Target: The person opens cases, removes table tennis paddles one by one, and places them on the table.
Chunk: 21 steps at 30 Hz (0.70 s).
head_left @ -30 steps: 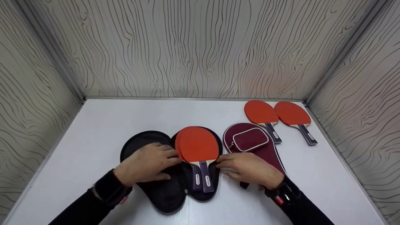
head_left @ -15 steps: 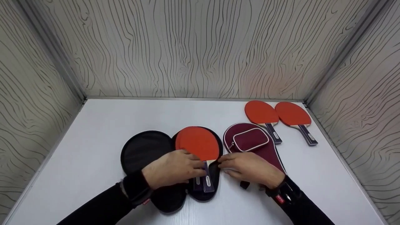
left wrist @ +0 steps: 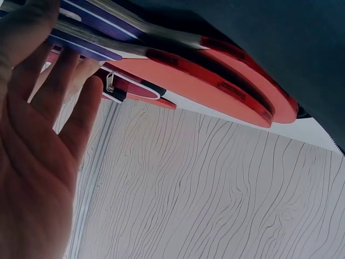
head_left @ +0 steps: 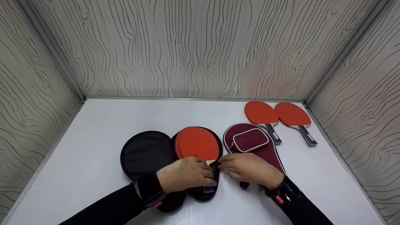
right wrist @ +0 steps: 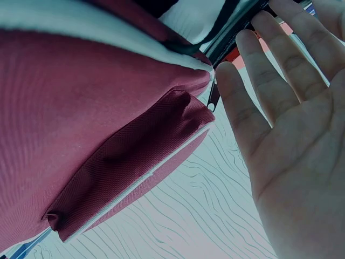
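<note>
Two red table tennis bats (head_left: 200, 142) overlap inside the right half of an opened black bat case (head_left: 150, 153). Over their dark purple handles (left wrist: 89, 27) lies my left hand (head_left: 187, 175), hiding most of them in the head view. Its fingers look fairly straight in the left wrist view and reach to the handles, thumb on the near side. My right hand (head_left: 250, 167) rests with extended fingers at the right edge of the case half, beside the bats' necks. Its palm shows bare in the right wrist view.
A maroon case (head_left: 250, 140) with white piping and a zipped pocket lies partly under my right hand. Behind it are two more red bats, one left (head_left: 261, 113) and one right (head_left: 292, 115). Patterned walls (head_left: 187, 50) enclose the white table (head_left: 93, 125).
My left hand has moved right from the empty case half onto the bats' handles, then slid a little further down them. The right hand has stayed almost still.
</note>
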{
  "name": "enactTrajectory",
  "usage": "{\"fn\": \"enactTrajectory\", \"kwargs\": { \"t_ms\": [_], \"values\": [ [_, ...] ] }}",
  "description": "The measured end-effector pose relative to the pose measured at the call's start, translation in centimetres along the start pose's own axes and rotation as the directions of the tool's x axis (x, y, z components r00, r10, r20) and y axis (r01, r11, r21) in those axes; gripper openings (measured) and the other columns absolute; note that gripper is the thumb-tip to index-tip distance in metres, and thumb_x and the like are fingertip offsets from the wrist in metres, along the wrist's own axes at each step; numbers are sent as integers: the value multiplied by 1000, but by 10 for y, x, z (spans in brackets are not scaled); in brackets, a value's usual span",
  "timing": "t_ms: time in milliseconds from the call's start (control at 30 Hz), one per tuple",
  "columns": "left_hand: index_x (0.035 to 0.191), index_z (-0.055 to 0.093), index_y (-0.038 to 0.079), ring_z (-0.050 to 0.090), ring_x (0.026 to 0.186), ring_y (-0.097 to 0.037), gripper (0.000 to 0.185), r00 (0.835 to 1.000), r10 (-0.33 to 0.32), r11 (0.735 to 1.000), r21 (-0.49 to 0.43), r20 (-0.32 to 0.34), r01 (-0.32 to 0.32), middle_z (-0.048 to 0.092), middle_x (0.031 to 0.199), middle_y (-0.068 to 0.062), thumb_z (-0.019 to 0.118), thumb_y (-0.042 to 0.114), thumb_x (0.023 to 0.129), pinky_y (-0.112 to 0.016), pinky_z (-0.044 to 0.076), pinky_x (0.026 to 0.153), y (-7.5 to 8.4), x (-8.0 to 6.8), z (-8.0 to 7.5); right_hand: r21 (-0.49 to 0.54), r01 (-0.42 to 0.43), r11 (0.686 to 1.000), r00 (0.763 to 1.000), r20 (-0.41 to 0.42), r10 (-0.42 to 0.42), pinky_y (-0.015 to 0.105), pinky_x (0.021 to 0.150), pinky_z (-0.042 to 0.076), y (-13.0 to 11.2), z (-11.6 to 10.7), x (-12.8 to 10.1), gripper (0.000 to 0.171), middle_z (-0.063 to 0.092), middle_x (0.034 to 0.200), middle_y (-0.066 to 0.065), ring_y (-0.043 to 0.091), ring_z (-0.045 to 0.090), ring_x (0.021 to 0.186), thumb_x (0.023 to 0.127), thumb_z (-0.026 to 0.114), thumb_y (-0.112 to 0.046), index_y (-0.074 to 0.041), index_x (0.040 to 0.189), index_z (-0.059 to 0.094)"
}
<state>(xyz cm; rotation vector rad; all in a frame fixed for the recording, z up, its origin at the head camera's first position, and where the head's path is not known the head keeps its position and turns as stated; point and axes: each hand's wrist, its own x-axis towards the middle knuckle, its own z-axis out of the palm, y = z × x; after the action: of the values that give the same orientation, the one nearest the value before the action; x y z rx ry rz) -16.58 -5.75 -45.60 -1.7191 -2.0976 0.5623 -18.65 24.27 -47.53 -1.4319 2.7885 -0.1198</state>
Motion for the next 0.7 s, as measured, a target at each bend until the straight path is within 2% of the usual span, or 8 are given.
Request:
{"fn": "enactTrajectory", "kwargs": {
  "t_ms": [233,500,700],
  "values": [
    [123,77,43,78,123,3,25,999,9,1000,20,-34,-8,82,126,26,83,28,105,-22,61,104,-4,1,2,2,-9,1000,1000,1,9,38,111,70,-2,-1,0,26,85,145,-2,15,80,136,116,71,-22,-23,136,89],
    [123,76,41,76,118,1,26,999,20,1000,13,-44,-19,79,121,24,83,24,104,-23,60,104,-10,-9,1,-24,0,1000,1000,2,0,39,112,69,-3,-3,0,27,84,146,-1,15,79,138,116,72,-22,-22,137,88],
    [121,75,36,75,116,1,20,997,-20,1000,2,-70,20,78,120,20,80,23,107,-23,61,104,-17,-18,-7,-46,24,999,1000,7,-23,38,114,68,-5,-2,1,29,84,148,-2,15,78,139,116,72,-22,-20,140,87]
  ]
}}
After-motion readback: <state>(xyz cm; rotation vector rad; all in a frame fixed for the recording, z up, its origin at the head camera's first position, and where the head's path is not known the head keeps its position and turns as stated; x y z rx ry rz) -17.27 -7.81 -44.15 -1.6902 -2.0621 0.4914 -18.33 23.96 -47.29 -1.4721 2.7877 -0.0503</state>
